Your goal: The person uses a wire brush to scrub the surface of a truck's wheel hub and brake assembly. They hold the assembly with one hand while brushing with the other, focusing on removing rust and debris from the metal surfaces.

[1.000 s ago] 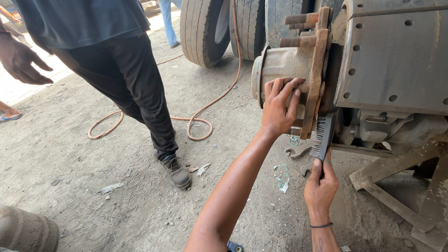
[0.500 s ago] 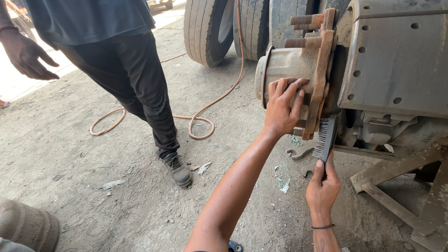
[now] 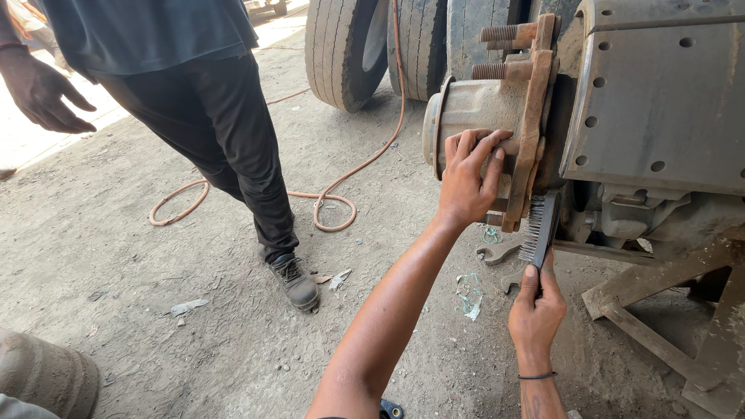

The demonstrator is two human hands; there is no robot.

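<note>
Wire brush (image 3: 539,225) sits upright under the rusty flange (image 3: 531,124) of the wheel hub (image 3: 466,109), bristles facing the flange's lower edge, just beside it. Right hand (image 3: 535,314) is closed around the brush handle from below, thumb up along it. Left hand (image 3: 466,182) is spread flat on the hub body, fingers curled over it, gripping nothing else. Threaded studs (image 3: 500,35) stick out of the flange at top. Brake drum (image 3: 660,93) right behind. Wrench (image 3: 497,254) lies on the dirt below the hub. Another person's leg and shoe (image 3: 295,281) stand to the left, orange hose (image 3: 334,194) looped on the ground, tyres (image 3: 345,46) behind.
</note>
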